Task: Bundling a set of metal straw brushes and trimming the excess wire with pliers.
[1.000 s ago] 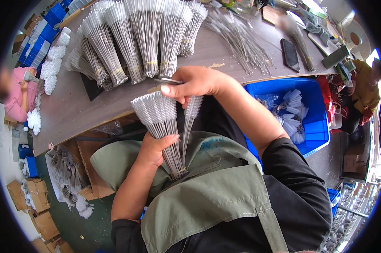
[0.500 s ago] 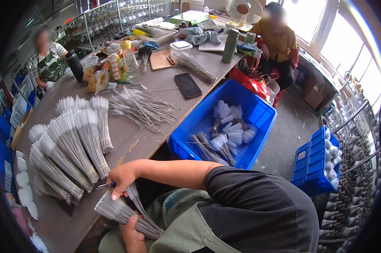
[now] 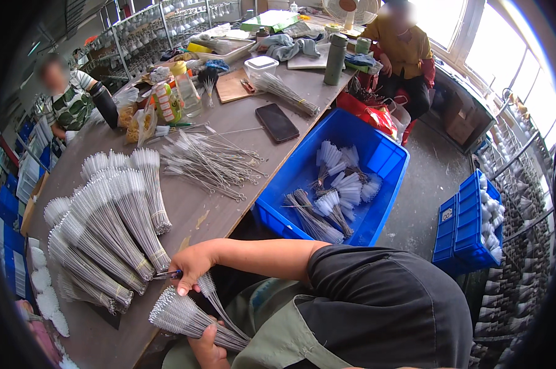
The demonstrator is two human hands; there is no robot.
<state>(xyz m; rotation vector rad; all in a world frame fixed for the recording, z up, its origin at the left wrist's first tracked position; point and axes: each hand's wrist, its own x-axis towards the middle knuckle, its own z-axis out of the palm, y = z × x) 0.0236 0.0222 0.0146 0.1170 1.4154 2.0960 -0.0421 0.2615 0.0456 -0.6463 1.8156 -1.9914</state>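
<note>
Left hand [image 3: 207,347] clamps the stems of a fanned bundle of thin white-bristled wire brushes [image 3: 182,313], low over the lap. Right hand [image 3: 193,265] sits just above that grip, fingers pinching a single wire brush [image 3: 211,294] plus a small blue-handled tool [image 3: 167,275]. Past the right hand, banded brush bundles [image 3: 106,227] lie on the grey worktable [image 3: 253,154]. Further right, a blue plastic crate [image 3: 385,161] holds white-tipped brush bundles [image 3: 336,197].

Bundled brushes [image 3: 106,227] lie left on the table [image 3: 229,141], bin [image 3: 333,178] right, perhaps floor-standing.
</note>
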